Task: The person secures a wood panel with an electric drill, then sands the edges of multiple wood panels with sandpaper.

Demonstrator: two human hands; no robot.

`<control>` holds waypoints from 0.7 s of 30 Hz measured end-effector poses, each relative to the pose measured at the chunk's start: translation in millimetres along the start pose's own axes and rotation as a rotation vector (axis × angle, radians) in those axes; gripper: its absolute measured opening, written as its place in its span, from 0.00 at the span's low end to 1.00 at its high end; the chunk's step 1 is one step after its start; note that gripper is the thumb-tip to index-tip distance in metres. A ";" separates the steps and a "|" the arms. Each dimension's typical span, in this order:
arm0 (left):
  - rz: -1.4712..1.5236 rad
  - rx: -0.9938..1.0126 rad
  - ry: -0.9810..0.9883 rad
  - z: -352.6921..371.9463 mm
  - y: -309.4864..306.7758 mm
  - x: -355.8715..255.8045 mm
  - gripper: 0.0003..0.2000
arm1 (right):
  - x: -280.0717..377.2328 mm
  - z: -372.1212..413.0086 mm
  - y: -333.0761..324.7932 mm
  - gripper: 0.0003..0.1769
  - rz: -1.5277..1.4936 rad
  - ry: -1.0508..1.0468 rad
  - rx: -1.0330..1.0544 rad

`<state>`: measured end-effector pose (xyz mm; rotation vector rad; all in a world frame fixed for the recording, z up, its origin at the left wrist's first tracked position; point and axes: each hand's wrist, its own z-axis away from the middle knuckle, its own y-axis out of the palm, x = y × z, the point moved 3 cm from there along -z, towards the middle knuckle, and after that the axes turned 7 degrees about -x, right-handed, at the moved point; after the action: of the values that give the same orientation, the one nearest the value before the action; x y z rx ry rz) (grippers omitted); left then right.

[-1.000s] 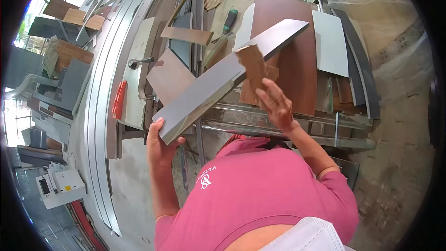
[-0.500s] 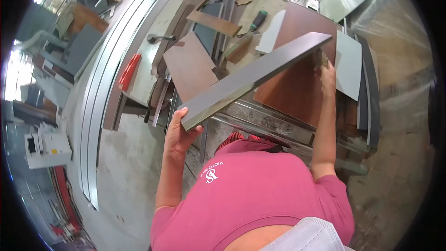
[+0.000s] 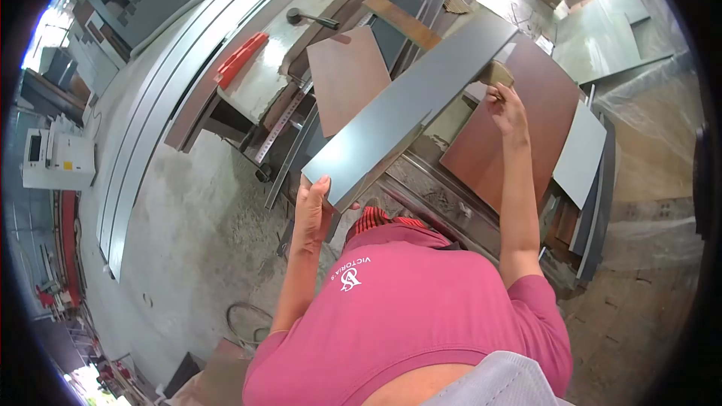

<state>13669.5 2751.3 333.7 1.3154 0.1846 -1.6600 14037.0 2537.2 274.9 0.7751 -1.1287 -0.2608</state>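
Grey and smooth-faced, a long board (image 3: 414, 105) runs diagonally across the head view, raised above loose panels and scraps. From my distant seat I see the left hand (image 3: 310, 218) gripping its near end, thumb on top. The right hand (image 3: 508, 113) has its fingers closed on a small brown piece (image 3: 499, 75) at the board's edge, near the far end. Beneath and beyond lie a reddish-brown panel (image 3: 545, 105), a white panel (image 3: 580, 152) and a pinkish board (image 3: 347, 79); a red object (image 3: 241, 60) rests left. As for progress, the board is up in hand, its upper face apparently whole (glare hides some); how much edge work is finished or left, I cannot tell.
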 end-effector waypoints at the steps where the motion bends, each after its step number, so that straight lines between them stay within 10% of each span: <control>1: 0.009 -0.008 0.061 -0.5 -3.5 -1.3 0.22 | -11.8 -12.2 8.1 0.11 -0.040 0.051 0.040; 16: 0.129 -0.109 0.190 -56.9 -14.6 38.6 0.23 | -41.4 -30.5 79.5 0.06 0.155 -0.071 -0.029; 21: -0.210 -0.030 -0.087 -97.0 -30.3 39.4 0.19 | -15.6 54.4 82.6 0.12 0.312 -0.196 -0.018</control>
<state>13713.5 2805.0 249.7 1.2319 0.3026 -1.8802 13966.9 2582.1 330.5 0.5554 -1.4118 -0.0847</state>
